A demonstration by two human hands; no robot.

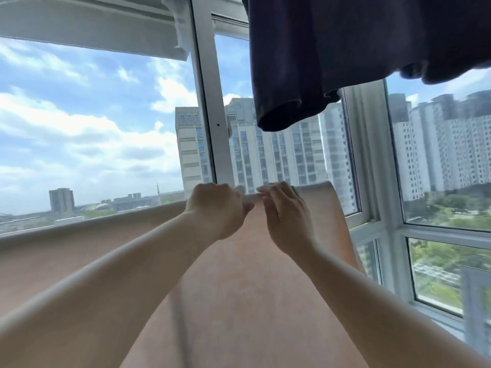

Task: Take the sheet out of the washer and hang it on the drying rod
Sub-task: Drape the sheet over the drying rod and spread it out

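A pinkish-beige sheet stretches across the lower half of the view, raised in front of the windows. Its top edge runs from the left side up to a corner at the right. My left hand is closed on that top edge near the middle. My right hand is right beside it, fingers pinched on the same edge. Both forearms reach up from below. The drying rod itself is hidden, and the washer is out of view.
A dark navy garment hangs from above at the upper right, just over my hands. White window frames and glass stand directly behind the sheet, with tall buildings and sky outside. A corner window continues to the right.
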